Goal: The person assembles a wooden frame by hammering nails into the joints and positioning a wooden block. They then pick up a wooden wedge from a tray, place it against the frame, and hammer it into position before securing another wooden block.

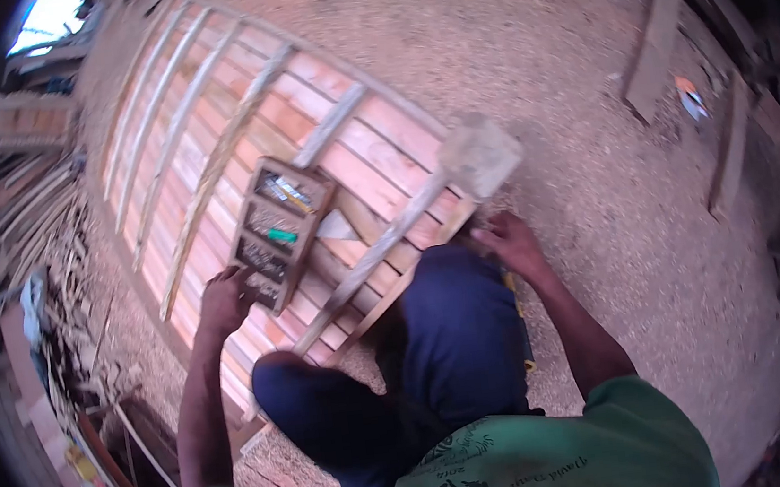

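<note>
A wooden compartment box (pixel 286 231) rests on a slatted wooden panel (pixel 382 163). Its compartments hold small dark items, a green object (pixel 282 236) and some slim objects. My left hand (pixel 228 299) is at the box's lower left edge, fingers bent; whether it grips anything is unclear. Near the panel's right corner, beside my knee, my right hand (pixel 509 240) has its fingers partly curled, and the image is too blurred to show anything in them. A square pale block (pixel 481 155) lies at that corner. A pale triangular piece (pixel 338 227) sits right of the box.
Stacked wood strips (pixel 35 214) lie at the left. Boards (pixel 653 54) rest on the sawdust-covered ground (pixel 593 184) at the right, near a small orange and white item (pixel 691 100). A yellow-edged tool (pixel 528 362) stands beside my right leg.
</note>
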A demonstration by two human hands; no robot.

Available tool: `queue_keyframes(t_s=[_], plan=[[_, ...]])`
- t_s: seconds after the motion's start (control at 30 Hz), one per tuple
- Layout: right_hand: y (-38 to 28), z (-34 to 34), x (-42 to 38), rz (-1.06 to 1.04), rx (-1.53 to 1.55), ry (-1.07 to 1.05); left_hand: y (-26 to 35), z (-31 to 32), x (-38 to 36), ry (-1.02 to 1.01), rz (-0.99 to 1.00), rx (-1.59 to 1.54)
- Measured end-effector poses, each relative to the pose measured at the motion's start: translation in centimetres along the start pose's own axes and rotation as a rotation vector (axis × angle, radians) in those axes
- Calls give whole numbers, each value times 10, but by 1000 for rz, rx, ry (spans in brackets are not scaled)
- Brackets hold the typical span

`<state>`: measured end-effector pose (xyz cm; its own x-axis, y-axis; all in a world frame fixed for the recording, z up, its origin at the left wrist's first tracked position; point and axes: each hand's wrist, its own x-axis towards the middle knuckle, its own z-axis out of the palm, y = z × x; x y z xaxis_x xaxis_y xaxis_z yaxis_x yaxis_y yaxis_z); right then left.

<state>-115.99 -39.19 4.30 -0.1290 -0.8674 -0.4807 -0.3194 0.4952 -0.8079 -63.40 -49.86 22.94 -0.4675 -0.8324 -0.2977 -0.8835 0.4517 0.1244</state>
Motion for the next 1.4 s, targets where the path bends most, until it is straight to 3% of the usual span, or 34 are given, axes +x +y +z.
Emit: queue_keyframes(t_s=[0.03, 0.13, 0.27, 0.37, 0.47, 0.67, 0.87, 1.03, 1.17, 1.27, 1.4], plan=[[24, 2, -1, 71, -134, 0, -2, 8, 0, -49, -88, -61], [113, 18, -24, 327, -463, -52, -11, 60, -1, 55, -227, -29], [225, 91, -97, 631, -496, -153, -21, 120, -5, 224, -598, -188], [258, 112, -137, 762, -451, -121, -44, 150, -11, 298, -820, -417], [265, 83, -164, 805, -392, 17, -78, 183, -14, 484, -697, -437], [210, -26, -242, 833, -299, 311, -79, 175, 3, 539, -429, -135], [156, -72, -320, 880, -304, 467, -57, 178, 21, 535, -471, -138], [116, -99, -335, 890, -363, 505, -58, 175, 25, 542, -487, -232], [85, -118, -330, 881, -414, 508, -78, 180, 22, 727, -479, -663], [73, -136, -313, 856, -449, 497, -90, 179, 9, 586, -647, -1249], [69, -172, -283, 817, -500, 472, -90, 163, 0, 565, -724, -1391]])
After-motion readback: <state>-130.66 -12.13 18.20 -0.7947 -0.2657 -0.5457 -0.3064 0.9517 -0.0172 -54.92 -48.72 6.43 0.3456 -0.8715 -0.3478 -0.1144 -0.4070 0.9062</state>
